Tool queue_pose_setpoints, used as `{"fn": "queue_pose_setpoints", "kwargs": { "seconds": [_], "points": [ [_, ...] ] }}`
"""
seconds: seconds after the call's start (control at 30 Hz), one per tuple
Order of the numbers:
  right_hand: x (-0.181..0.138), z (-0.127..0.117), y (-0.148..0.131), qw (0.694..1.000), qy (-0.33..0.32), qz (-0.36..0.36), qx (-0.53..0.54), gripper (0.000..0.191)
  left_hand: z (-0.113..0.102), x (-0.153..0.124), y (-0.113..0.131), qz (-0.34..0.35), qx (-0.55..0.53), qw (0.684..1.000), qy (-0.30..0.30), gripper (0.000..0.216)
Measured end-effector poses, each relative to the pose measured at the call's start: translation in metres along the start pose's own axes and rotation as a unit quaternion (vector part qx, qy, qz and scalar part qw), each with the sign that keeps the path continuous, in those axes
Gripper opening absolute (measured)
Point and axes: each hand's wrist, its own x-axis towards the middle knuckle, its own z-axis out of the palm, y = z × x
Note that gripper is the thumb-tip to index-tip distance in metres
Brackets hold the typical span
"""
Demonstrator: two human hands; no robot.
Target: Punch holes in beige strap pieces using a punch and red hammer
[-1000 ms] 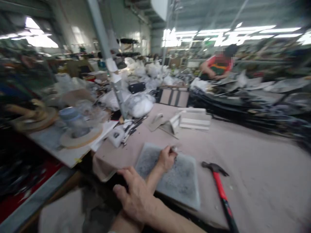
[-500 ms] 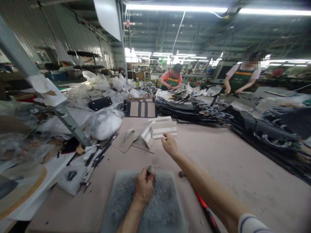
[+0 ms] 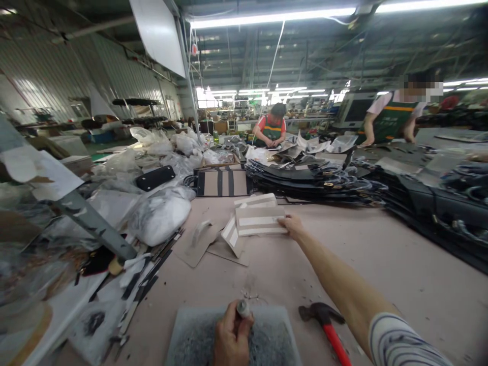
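Observation:
My left hand [image 3: 232, 333] is closed around a short metal cylinder [image 3: 243, 307], perhaps a punch, upright over the worn grey slab [image 3: 181, 330]. At arm's length, my right hand [image 3: 293, 226] has its fingers on the right edge of a beige panel with white strips [image 3: 255, 221]. The thumb side lies over the edge, the fingers partly hidden. More such panels lean and lie beside it, one folded panel [image 3: 231, 236] to its left. A claw hammer with a red handle [image 3: 331, 333] lies right of the slab, below my right forearm.
Stacked black bag parts [image 3: 305, 180] line the table's far side and right. Plastic-wrapped bundles [image 3: 162, 216] and dark strips [image 3: 147, 284] crowd the left, near a slanting metal post [image 3: 99, 229]. Two people in green aprons [image 3: 272, 133] work across the table.
My right hand has moved right and taken hold of the striped panel's edge. The view has shifted, and the hammer head now shows clear of my forearm. My left hand keeps its hold.

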Motion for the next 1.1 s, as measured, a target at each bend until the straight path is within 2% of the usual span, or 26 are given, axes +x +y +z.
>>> {"fn": "queue_pose_setpoints", "kwargs": {
  "seconds": [0.13, 0.2, 0.33, 0.4, 0.47, 0.5, 0.53, 0.6, 0.67, 0.7, 0.77, 0.9, 1.0, 1.1],
  "points": [
    [-0.011, 0.003, -0.001, 0.995, -0.09, -0.014, 0.051, 0.019, -0.002, 0.001, 0.007, -0.001, 0.026, 1.0, -0.013, 0.032],
    [-0.026, 0.001, -0.004, 0.991, -0.112, -0.037, 0.068, 0.016, -0.005, 0.002, 0.014, -0.004, 0.044, 0.999, -0.022, 0.03],
    [-0.08, -0.015, -0.015, 0.988, -0.068, -0.116, 0.071, 0.024, -0.008, 0.003, 0.026, -0.007, 0.046, 0.999, -0.028, 0.026],
    [-0.121, -0.03, -0.019, 0.984, -0.039, -0.164, 0.061, 0.027, -0.009, 0.003, 0.029, -0.008, 0.041, 0.999, -0.026, 0.024],
    [-0.172, -0.047, -0.018, 0.966, -0.02, -0.258, 0.017, 0.024, -0.009, 0.003, 0.03, -0.009, 0.032, 0.999, -0.016, 0.023],
    [-0.2, -0.055, -0.015, 0.937, -0.006, -0.348, -0.039, 0.025, -0.008, 0.003, 0.029, -0.011, 0.024, 1.0, -0.011, 0.022],
    [-0.228, -0.062, -0.01, 0.895, 0.008, -0.433, -0.105, 0.028, -0.008, 0.003, 0.028, -0.014, 0.015, 1.0, -0.002, 0.022],
    [-0.284, -0.072, 0.008, 0.804, 0.012, -0.547, -0.233, 0.038, -0.008, 0.003, 0.024, -0.021, -0.001, 0.999, 0.035, 0.023],
    [-0.332, -0.078, 0.035, 0.743, -0.021, -0.589, -0.317, 0.043, -0.009, 0.003, 0.019, -0.026, -0.011, 0.995, 0.095, 0.026],
    [-0.353, -0.079, 0.049, 0.727, -0.043, -0.594, -0.342, 0.043, -0.009, 0.002, 0.017, -0.025, -0.015, 0.992, 0.122, 0.027],
    [-0.385, -0.077, 0.08, 0.719, -0.075, -0.584, -0.368, 0.045, -0.011, 0.001, 0.015, -0.015, -0.024, 0.989, 0.148, 0.026],
    [-0.421, -0.067, 0.127, 0.741, -0.069, -0.558, -0.367, 0.042, -0.011, -0.001, 0.018, 0.017, -0.028, 0.994, 0.107, 0.024],
    [-0.43, -0.061, 0.143, 0.751, -0.069, -0.555, -0.35, 0.041, -0.006, 0.003, 0.031, 0.032, -0.048, 0.997, 0.046, 0.023],
    [-0.431, -0.06, 0.146, 0.76, -0.071, -0.552, -0.337, 0.044, 0.006, 0.011, 0.048, 0.039, -0.079, 0.996, -0.026, 0.024]
  ]
}}
